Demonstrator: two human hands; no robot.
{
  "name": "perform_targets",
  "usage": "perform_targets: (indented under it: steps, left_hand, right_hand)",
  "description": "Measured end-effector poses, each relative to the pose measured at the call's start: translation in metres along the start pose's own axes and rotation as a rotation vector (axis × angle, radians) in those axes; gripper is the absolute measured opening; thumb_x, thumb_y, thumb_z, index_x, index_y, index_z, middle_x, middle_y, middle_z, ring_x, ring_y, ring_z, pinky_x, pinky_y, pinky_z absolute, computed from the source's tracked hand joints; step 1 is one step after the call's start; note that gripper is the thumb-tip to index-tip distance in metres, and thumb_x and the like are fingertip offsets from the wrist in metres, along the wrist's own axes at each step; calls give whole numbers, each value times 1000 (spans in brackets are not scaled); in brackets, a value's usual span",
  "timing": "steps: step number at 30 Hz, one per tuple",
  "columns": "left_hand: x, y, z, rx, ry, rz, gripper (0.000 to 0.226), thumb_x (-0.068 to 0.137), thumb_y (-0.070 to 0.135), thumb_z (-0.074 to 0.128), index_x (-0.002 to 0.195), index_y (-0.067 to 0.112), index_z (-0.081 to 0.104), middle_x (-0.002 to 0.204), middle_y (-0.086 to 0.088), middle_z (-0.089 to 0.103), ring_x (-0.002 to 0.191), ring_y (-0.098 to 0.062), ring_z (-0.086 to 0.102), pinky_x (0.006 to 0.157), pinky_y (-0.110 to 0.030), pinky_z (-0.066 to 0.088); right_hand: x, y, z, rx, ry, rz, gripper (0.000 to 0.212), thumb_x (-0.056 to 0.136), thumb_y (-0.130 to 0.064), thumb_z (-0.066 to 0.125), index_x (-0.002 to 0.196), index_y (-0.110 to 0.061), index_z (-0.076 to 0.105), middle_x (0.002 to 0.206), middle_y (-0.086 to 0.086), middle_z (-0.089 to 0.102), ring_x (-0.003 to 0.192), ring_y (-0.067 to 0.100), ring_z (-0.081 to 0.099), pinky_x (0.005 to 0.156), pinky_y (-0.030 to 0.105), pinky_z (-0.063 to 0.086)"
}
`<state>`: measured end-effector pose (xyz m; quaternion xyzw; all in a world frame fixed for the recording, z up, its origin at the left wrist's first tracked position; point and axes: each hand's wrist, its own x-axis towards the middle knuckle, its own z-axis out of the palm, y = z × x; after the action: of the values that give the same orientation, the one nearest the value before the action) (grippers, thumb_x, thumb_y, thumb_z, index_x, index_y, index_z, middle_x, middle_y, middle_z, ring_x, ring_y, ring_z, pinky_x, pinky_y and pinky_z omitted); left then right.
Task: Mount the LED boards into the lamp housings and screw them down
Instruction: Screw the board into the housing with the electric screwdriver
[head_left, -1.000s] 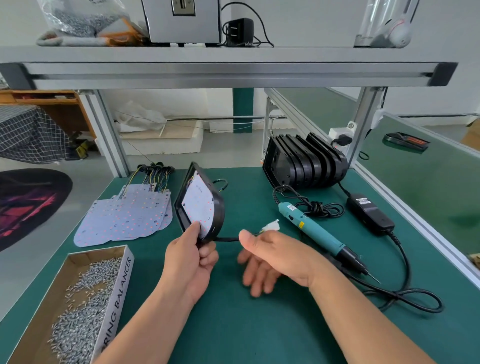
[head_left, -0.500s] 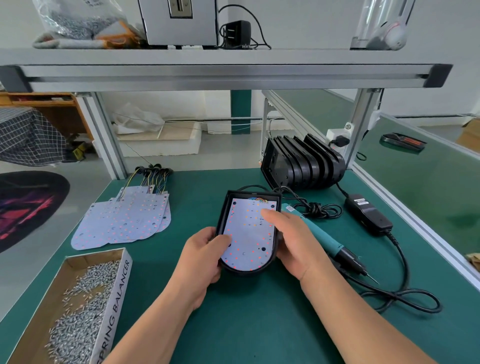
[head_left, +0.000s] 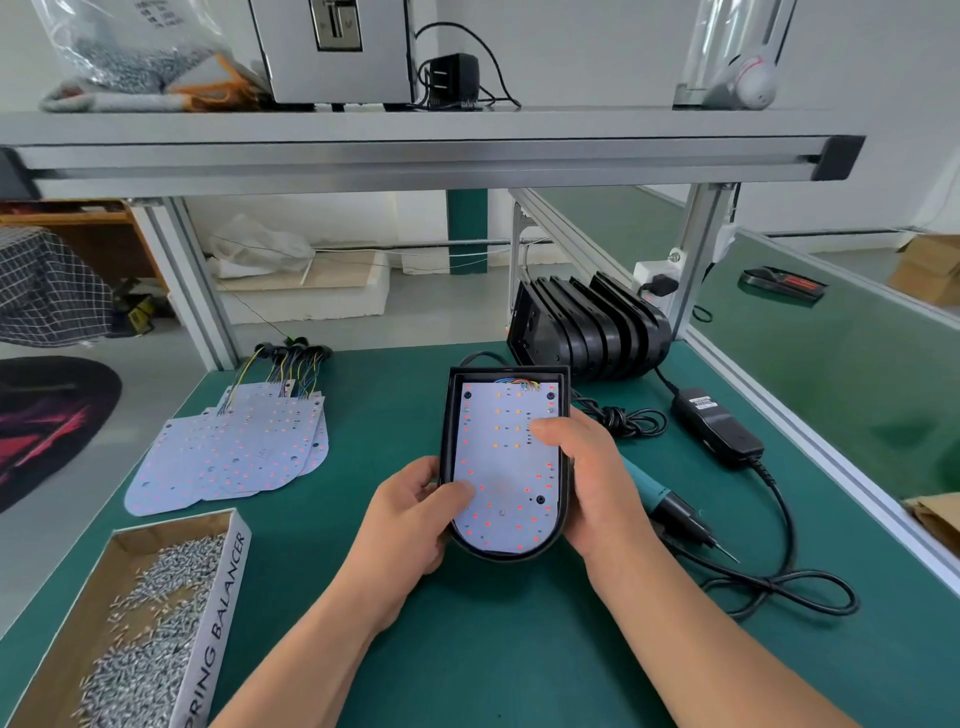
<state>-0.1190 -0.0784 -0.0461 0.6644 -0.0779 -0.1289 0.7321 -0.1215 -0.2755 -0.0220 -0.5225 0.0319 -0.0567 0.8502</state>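
Housing (head_left: 448, 415) was at mid-bench (head_left: 519, 649), open side up, with the LED board (head_left: 506, 467) seated inside and its wires at the far end. The left hand (head_left: 415, 519) gripped the near-left rim, thumb on the board. The right hand (head_left: 587, 478) clasped the right wall, thumb on the board too. The electric screwdriver (head_left: 670, 506) lay just right of that hand. Spare boards (head_left: 234, 457) were far left, the screw box (head_left: 156, 623) near left, and the stacked housings (head_left: 587, 332) far right.

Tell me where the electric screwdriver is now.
In the head view, the electric screwdriver lies on the green mat right of centre, partly hidden behind the right hand that holds the lamp housing, with the black power adapter beyond it.
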Motion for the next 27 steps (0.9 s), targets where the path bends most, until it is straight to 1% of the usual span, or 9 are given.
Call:
perform_targets:
  steps: [3,6,9,10,12,14,18,22,27]
  left_hand:
    - [-1,2,3,-12,-4,-1,13,81,37,73,85,25,75,64,3,41,45,-14,18,42,-21,19]
    - [-3,4,3,-20,-15,23,36,78,57,78,83,22,73,65,0,36,46,-15,18,42,-21,18]
    - [-4,4,2,-10,12,58,55,96,74,57,90,21,73,62,-4,50,46,-16,21,45,-23,19]
    - [-3,2,2,-8,49,63,55,103,70,50,101,22,76,70,-8,63,46,-17,23,44,-23,22]
    - [2,-2,1,-10,138,47,44,109,55,51,117,18,72,79,-11,68,46,-16,28,43,-24,26]
    - [5,-6,-1,8,150,30,33,103,42,59,114,14,71,76,-11,62,46,-15,29,43,-24,27]
    - [10,-15,-5,59,143,29,26,109,16,47,117,16,71,76,-7,61,48,-16,32,44,-25,28]
    - [12,-19,-8,91,134,19,30,106,7,44,116,15,71,74,-10,59,49,-16,31,44,-25,27]
    - [13,-17,-10,64,154,-19,34,102,1,41,118,14,68,74,-11,57,50,-17,32,44,-26,28]
  right_hand:
    - [0,-1,2,-29,43,-55,29,77,-13,66,100,3,72,99,25,74,87,37,70,75,45,59]
    - [-1,-6,3,-61,81,-114,27,74,-11,63,94,8,62,90,21,68,82,34,64,75,46,53]
    - [-5,-19,1,-49,97,-164,27,74,-10,61,93,8,61,91,18,68,81,31,64,73,42,53]
    - [-7,-25,-2,-30,122,-175,31,73,-11,61,96,10,59,92,18,67,81,31,64,72,42,53]
    - [-12,-38,-10,0,184,-187,40,73,-12,61,103,15,55,94,18,64,82,31,62,75,44,50]
    - [-19,-49,-25,-1,235,-200,37,74,-13,62,101,12,58,96,17,67,85,33,65,78,48,51]
    - [-49,-77,-69,-37,369,-225,38,72,-15,63,104,6,68,101,19,73,88,36,71,76,50,57]
    - [-80,-114,-111,-87,470,-294,26,71,-18,63,90,-15,80,100,14,78,85,33,75,73,46,61]
    - [-103,-165,-166,-94,646,-384,32,77,-15,62,107,-8,71,108,16,72,91,33,71,82,48,59]
